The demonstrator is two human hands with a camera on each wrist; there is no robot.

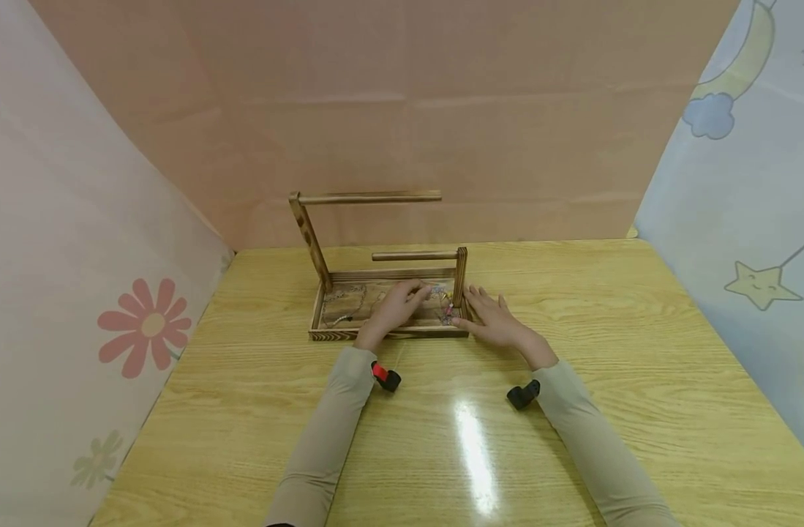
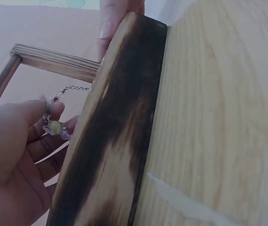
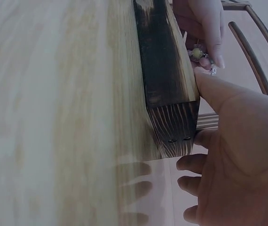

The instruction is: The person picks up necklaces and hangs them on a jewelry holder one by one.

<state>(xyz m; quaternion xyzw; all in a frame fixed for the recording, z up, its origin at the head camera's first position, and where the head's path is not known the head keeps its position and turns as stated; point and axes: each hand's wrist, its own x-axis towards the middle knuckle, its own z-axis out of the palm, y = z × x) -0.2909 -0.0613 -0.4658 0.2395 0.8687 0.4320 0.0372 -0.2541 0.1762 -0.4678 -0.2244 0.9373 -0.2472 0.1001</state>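
A brown wooden jewelry stand with a shallow tray [image 1: 342, 335] sits on the table. My left hand [image 1: 395, 306] is over the tray. In the left wrist view it pinches a beaded bracelet [image 2: 55, 127] with a yellow bead and a silver chain between thumb and fingers. The chain's far end is hidden behind the tray's rim. My right hand [image 1: 500, 327] rests against the tray's right end. Its thumb lies over the front corner, and its other fingers are spread along the outside, as the right wrist view shows.
Inside the tray lie another chain bracelet [image 1: 341, 320] at the left and a pink charm [image 1: 449, 310] at the right. Above rise a tall post with a long bar [image 1: 369, 197] and a lower bar [image 1: 415, 256]. Cloth walls surround the wooden table [image 1: 243, 410].
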